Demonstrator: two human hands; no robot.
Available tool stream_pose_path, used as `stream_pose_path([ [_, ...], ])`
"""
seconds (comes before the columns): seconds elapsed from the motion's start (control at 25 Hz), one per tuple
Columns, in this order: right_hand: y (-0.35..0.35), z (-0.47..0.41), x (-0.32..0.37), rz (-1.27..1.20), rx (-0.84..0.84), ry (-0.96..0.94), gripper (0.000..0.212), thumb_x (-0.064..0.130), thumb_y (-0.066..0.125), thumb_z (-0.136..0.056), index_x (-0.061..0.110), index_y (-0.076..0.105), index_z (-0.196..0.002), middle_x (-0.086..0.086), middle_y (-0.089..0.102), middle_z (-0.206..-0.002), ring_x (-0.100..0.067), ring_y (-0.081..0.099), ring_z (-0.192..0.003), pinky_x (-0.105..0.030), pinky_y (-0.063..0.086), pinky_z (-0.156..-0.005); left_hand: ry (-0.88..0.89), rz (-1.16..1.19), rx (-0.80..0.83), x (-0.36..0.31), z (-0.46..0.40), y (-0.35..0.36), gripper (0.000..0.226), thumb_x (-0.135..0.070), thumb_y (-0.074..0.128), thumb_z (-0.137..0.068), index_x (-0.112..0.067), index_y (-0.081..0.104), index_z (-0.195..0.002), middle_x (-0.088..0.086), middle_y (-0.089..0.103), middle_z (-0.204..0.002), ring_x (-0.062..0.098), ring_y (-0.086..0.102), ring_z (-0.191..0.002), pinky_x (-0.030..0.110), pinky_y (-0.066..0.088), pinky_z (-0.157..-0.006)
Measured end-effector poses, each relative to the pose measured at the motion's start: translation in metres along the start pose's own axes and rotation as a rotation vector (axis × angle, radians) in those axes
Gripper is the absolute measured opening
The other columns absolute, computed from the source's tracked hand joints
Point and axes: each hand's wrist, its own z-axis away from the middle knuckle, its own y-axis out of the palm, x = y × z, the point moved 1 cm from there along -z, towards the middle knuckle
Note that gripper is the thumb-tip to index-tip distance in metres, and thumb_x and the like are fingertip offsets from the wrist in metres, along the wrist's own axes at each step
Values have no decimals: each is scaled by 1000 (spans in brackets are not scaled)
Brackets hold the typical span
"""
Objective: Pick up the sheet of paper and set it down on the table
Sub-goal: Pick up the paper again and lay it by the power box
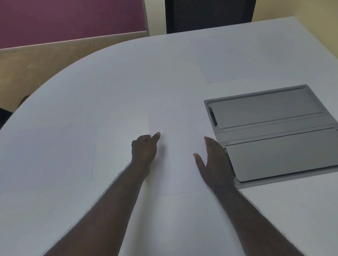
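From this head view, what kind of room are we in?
Likely an office or meeting room: a large white table with a grey flip-lid cable box set into it, and a black mesh chair at the far side.

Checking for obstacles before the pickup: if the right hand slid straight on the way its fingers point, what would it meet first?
Probably nothing close: the right hand points away over bare table, passing just beside the grey panel; farther on lies another sheet.
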Motion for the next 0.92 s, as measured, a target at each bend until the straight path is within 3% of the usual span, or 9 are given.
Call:
stream_pose_path([
  [0.08, -1, -1, 0, -9, 24, 4, 62, 37, 54, -97, 10, 37, -149, -7, 45, -152, -23, 39, -142, -34, 27, -115, -22, 42, 24, 0, -3, -1, 31, -40, 62, -88, -19, 43, -74, 1, 34, -75, 17, 28, -64, 30, 19, -56],
  [0.16, -3, -4, 0, -25, 58, 12, 64, 39, 53, -97, 12, 33, -151, -7, 43, -154, -24, 36, -143, -36, 26, -115, -49, 55, 34, 2, -6, -2, 29, -40, 61, -90, -19, 44, -77, -3, 37, -79, 14, 28, -66, 28, 18, -56],
  [0.28, -8, -10, 1, -55, 77, 11, 66, 38, 54, -97, 10, 32, -152, -8, 45, -152, -26, 41, -140, -37, 31, -113, -107, 52, 40, -1, -7, -1, 28, -44, 60, -89, -21, 47, -78, 3, 55, -90, 18, 39, -73, 31, 33, -61],
  [0.36, -11, -13, 1, -75, 76, 18, 65, 37, 55, -96, 9, 33, -151, -7, 47, -151, -26, 43, -138, -35, 31, -111, -157, 65, 66, -2, -7, 0, 29, -45, 61, -88, -17, 57, -85, 10, 63, -120, 23, 51, -85, 40, 46, -83],
  [0.44, -12, -13, 1, -85, 84, 28, 65, 38, 55, -96, 10, 34, -151, -7, 48, -151, -26, 43, -137, -35, 31, -111, -180, 62, 97, -3, -6, 2, 31, -46, 61, -88, -15, 63, -86, 9, 61, -128, 24, 54, -93, 40, 45, -91],
  [0.56, -11, -12, 1, -89, 87, 32, 64, 40, 53, -97, 10, 35, -150, -8, 48, -151, -26, 43, -138, -35, 31, -112, -173, 67, 138, -6, -1, 10, 34, -47, 58, -90, -15, 70, -95, 5, 64, -124, 26, 58, -102, 38, 43, -89],
  [0.72, -12, -13, 1, -97, 80, 33, 62, 42, 49, -98, 10, 37, -150, -8, 50, -149, -26, 46, -137, -37, 33, -111, -180, 182, 242, -10, 9, 20, 38, -54, 49, -93, -22, 69, -100, -6, 65, -111, 11, 59, -94, 33, 43, -78],
  [0.92, -13, -14, 0, -103, 103, 32, 59, 42, 46, -100, 11, 38, -149, -7, 48, -151, -26, 45, -137, -35, 32, -112, -324, 394, 279, -10, 16, 33, 54, -59, 48, -92, -14, 56, -120, 3, 68, -102, 22, 62, -93, 35, 46, -85],
])
